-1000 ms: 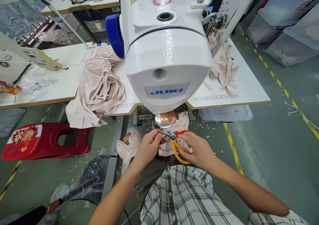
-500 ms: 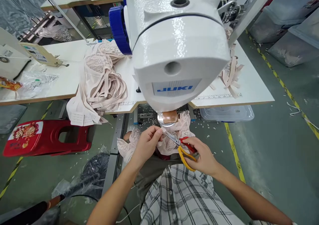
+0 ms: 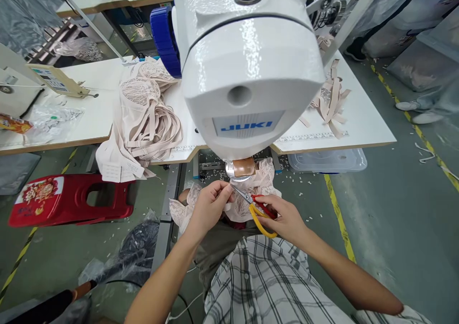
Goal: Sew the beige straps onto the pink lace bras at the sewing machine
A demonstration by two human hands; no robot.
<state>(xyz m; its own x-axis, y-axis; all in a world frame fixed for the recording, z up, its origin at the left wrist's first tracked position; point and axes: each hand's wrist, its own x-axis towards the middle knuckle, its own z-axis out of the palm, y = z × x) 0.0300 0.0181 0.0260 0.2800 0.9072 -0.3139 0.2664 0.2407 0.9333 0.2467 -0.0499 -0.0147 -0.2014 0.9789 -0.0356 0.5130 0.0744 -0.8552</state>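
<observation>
My left hand (image 3: 210, 206) is closed, pinching an edge of a pale pink lace garment (image 3: 241, 211) that looks like a bra. In my right hand (image 3: 287, 221) is a pair of scissors (image 3: 244, 195) with one red and one yellow handle loop. The blades point up and left, their tips right at my left fingertips. Whether the tips touch fabric or thread is too small to tell. The garment lies over my lap, below the front of a white sewing machine (image 3: 253, 89).
A heap of matching pink garments (image 3: 150, 118) rests on the table left of the machine. Fabric strips (image 3: 332, 104) lie at the right. A red stool (image 3: 75, 199) lies on the floor at left, and a clear plastic lid (image 3: 328, 161) sits under the table edge. Another person's shoes (image 3: 423, 112) show at right.
The scissors have moved slightly left and up, and their blades and handles are closer together. My left hand keeps its pinch. Other people's feet have come into view at the right.
</observation>
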